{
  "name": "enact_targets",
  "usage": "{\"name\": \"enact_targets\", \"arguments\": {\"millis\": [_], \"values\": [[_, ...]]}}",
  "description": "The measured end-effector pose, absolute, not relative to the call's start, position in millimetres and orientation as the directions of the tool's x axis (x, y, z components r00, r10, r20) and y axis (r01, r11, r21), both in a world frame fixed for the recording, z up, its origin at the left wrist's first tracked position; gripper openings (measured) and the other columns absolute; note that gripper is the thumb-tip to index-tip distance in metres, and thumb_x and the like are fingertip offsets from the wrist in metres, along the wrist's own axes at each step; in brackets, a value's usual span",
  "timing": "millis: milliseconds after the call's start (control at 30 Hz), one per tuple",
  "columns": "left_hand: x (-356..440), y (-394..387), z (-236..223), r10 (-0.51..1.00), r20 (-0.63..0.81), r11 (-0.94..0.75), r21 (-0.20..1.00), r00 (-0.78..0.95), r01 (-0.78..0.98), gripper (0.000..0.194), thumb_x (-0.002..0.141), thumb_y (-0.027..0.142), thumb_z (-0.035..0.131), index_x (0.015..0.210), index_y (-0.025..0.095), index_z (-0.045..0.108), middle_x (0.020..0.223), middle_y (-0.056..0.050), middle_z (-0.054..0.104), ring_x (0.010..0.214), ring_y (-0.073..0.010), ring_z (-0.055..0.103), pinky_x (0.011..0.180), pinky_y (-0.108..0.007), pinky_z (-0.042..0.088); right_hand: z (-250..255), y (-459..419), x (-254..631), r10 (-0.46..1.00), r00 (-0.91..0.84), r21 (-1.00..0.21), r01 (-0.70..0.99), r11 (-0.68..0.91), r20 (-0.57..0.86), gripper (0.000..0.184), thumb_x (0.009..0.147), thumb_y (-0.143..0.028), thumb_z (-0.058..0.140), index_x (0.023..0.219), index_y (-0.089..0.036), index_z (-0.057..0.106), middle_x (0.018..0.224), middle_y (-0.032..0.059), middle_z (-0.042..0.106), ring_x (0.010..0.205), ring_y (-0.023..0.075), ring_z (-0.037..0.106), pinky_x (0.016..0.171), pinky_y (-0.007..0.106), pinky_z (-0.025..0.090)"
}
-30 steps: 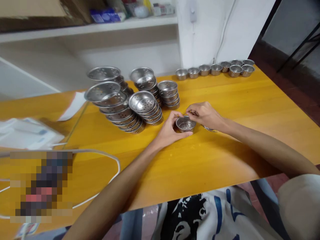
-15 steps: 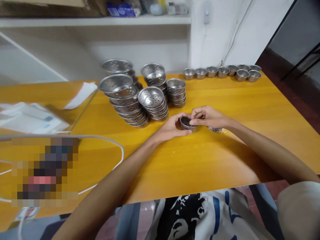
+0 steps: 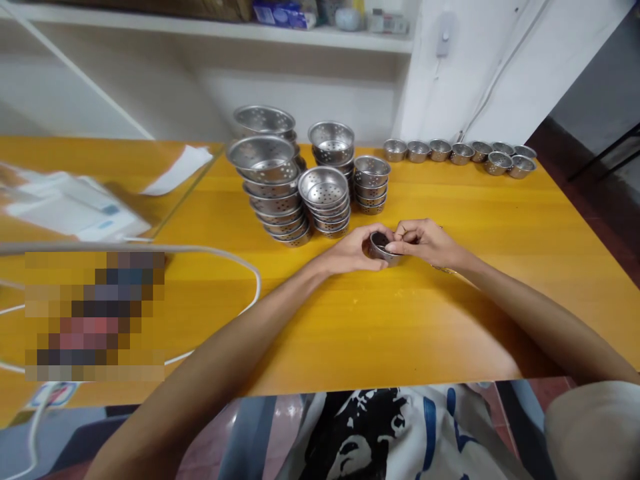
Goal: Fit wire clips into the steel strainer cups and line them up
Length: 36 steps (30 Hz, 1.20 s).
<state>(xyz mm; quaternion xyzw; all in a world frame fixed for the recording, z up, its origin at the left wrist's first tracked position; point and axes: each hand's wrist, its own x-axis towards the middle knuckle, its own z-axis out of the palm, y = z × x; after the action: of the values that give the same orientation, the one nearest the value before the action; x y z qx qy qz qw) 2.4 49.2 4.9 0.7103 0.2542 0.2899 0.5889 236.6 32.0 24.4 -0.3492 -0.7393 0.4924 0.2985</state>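
A small metal cup (image 3: pixel 389 255), perforated like the others about it, stands tilted slightly on the table between my hands. My left hand (image 3: pixel 361 250) is wrapped round its left side, thumb at the front. At the cup's right rim, my right hand (image 3: pixel 421 241) is closed in a pinch on what looks like a thin wire; most of it is hidden by the fingers. Thin wire loops (image 3: pixel 444 269) lie under my right wrist, largely covered by it.
Stacks of larger perforated metal bowls (image 3: pixel 263 160) rise behind and left of my left hand, beside a shorter stack (image 3: pixel 371 172). Several small cups (image 3: pixel 461 154) line the table's back edge. A white cable (image 3: pixel 259 280) and papers (image 3: pixel 83 207) lie at left, near a blurred-out patch.
The view has shifted, so the scene sits farther right. Both hands stay at the cup; my right hand now covers more of the wire loops.
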Motion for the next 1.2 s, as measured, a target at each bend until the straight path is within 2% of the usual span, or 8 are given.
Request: {"name": "enact_targets", "arguments": {"millis": [333,433,567,700,800,900,967,1200], "values": [[0,52,3,0.694,0.123,-0.182,0.983,0.71,0.007,0.051,0.067,0.028,0.089,0.112,0.017,0.067,0.1,-0.001,0.067,0.088,-0.0169,0.061,0.081,-0.029,0.047,18,33,236,0.784,-0.606,-0.941,0.17,0.293,0.135,0.049,0.092,-0.062,0.081,0.082,-0.02,0.059,0.061,-0.008,0.045,0.056,0.008,0.033,0.053,0.025,0.02],[-1,51,0,0.721,0.11,-0.172,0.985,0.684,0.023,0.053,0.068,0.031,0.091,0.113,0.017,0.067,0.102,-0.002,0.069,0.091,-0.0183,0.064,0.084,-0.03,0.049,21,35,235,0.799,-0.584,-0.949,0.148,0.28,0.145,0.047,0.091,-0.061,0.082,0.084,-0.019,0.062,0.067,-0.0049,0.054,0.06,0.0092,0.043,0.054,0.024,0.029],[2,46,-5,0.8,0.179,-0.21,0.978,0.573,-0.012,0.056,0.071,0.033,0.095,0.116,0.017,0.067,0.111,-0.006,0.074,0.099,-0.0218,0.07,0.094,-0.036,0.054,29,39,237,0.898,-0.398,-0.945,0.176,0.275,0.187,0.043,0.083,-0.05,0.091,0.1,-0.021,0.064,0.087,-0.0012,0.065,0.065,0.0094,0.053,0.053,0.021,0.04],[9,40,-8,0.792,0.253,-0.28,0.959,0.556,-0.037,0.065,0.071,0.036,0.099,0.127,0.017,0.071,0.134,-0.014,0.075,0.124,-0.0315,0.071,0.115,-0.051,0.051,31,40,243,0.922,-0.384,-0.963,0.261,0.067,-0.04,0.044,0.082,-0.04,0.091,0.105,-0.024,0.057,0.07,-0.0062,0.065,0.045,0.0089,0.053,0.039,0.021,0.039],[13,40,-12,0.79,0.274,-0.288,0.956,0.548,-0.063,0.086,0.076,0.036,0.097,0.152,0.022,0.061,0.158,-0.018,0.062,0.141,-0.0337,0.064,0.123,-0.055,0.047,28,52,257,0.914,-0.385,-0.965,0.262,-0.027,-0.13,0.038,0.083,-0.037,0.091,0.102,-0.023,0.061,0.056,-0.0068,0.062,0.037,0.0119,0.053,0.033,0.021,0.038],[13,46,-19,0.794,0.286,-0.285,0.954,0.536,-0.087,0.097,0.083,0.033,0.093,0.167,0.028,0.044,0.169,-0.021,0.049,0.141,-0.0312,0.064,0.117,-0.051,0.053,26,83,289,0.991,-0.056,-0.981,0.162,-0.111,-0.121,0.033,0.076,-0.021,0.094,0.093,-0.018,0.066,0.054,-0.0023,0.065,0.037,0.0131,0.055,0.032,0.021,0.036],[12,49,-23,0.779,0.264,-0.271,0.96,0.568,-0.074,0.09,0.087,0.031,0.09,0.166,0.025,0.047,0.161,-0.022,0.057,0.13,-0.0278,0.07,0.112,-0.049,0.056,26,110,318,0.959,0.255,-0.989,0.052,-0.138,-0.121,0.029,0.079,-0.014,0.089,0.089,-0.018,0.063,0.053,-0.0003,0.064,0.039,0.0141,0.058,0.034,0.02,0.038],[10,49,-23,0.746,0.235,-0.285,0.958,0.623,-0.02,0.054,0.094,0.031,0.082,0.143,0.013,0.066,0.125,-0.017,0.076,0.108,-0.022,0.074,0.107,-0.047,0.059,14,196,382,0.797,0.601,-0.994,-0.105,0.003,-0.061,0.028,0.091,-0.011,0.076,0.1,-0.021,0.051,0.057,-0.0009,0.067,0.052,0.0156,0.068,0.051,0.022,0.059]]}}
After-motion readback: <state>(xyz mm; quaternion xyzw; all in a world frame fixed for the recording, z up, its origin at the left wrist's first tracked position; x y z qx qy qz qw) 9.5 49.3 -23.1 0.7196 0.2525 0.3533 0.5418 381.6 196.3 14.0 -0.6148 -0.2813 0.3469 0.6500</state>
